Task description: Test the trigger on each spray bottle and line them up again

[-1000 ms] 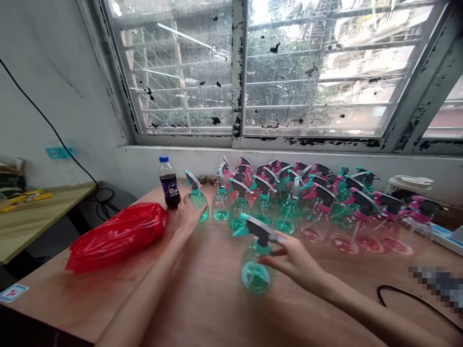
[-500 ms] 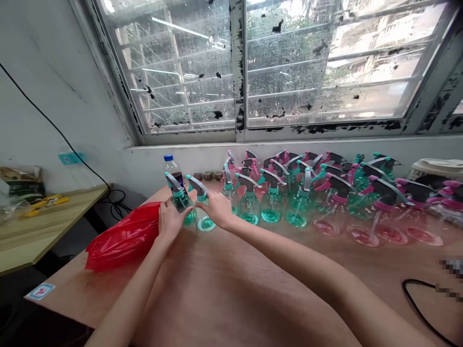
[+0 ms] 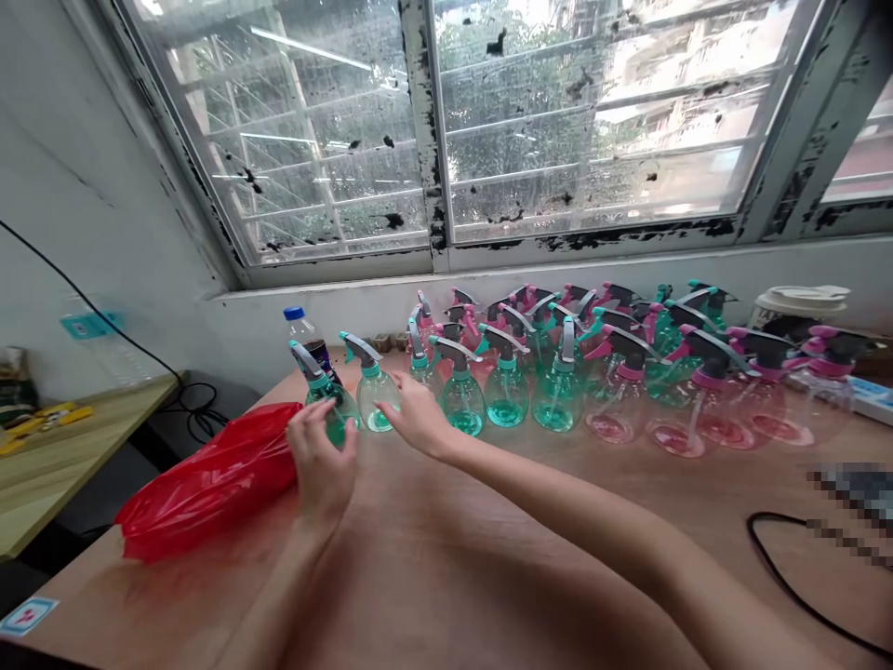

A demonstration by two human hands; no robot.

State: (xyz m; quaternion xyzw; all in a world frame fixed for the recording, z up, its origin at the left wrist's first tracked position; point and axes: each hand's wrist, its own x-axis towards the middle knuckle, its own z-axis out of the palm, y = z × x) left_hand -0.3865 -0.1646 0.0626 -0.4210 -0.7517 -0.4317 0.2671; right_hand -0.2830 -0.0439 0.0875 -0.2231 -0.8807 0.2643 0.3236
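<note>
At the left end of a row of clear spray bottles stands a green one [image 3: 340,419] with a grey-and-teal trigger head. My left hand [image 3: 322,456] is just in front of it, fingers apart, with nothing in the grasp. Beside that bottle, a paler green spray bottle [image 3: 378,395] stands upright. My right hand [image 3: 419,414] is at its right side, thumb and fingers spread; whether a fingertip still touches it I cannot tell. Further right are more green spray bottles [image 3: 507,391] and pink spray bottles [image 3: 618,405], all upright on the brown table [image 3: 446,558].
A red plastic bag [image 3: 209,479] lies left of my left hand. Behind the green bottle stands a drink bottle [image 3: 297,326] with a blue cap. At the right are a lidded paper cup [image 3: 799,302] and a black cable [image 3: 774,558]. A window [image 3: 516,121] rises behind.
Both hands have loosened from the two leftmost green bottles. My left hand has drawn back toward me and the right hand has shifted off its bottle. The view has turned slightly right.
</note>
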